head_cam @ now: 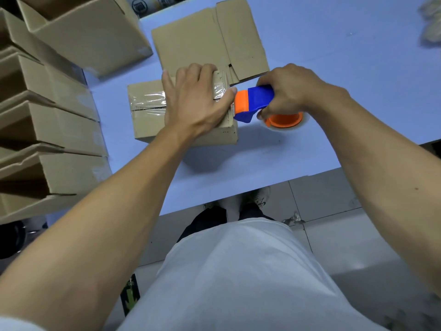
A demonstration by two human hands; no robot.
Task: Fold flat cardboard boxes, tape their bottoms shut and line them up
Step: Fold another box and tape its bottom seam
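Observation:
A folded cardboard box (pixel 148 125) lies bottom-up on the blue table (pixel 334 68), with clear tape along its centre seam. My left hand (pixel 193 99) presses flat on the box top, fingers spread over the tape near the right edge. My right hand (pixel 286 91) grips the blue and orange tape dispenser (pixel 255 101), whose front end meets the box's right edge. Its orange roll (pixel 285 121) hangs just above the table.
A stack of flat cardboard blanks (pixel 202 41) lies behind the box. Several assembled boxes (pixel 55 130) stand in a row along the left edge, one more (pixel 90 37) at the back left. A pale crumpled thing (pixel 432 22) sits at the far right corner.

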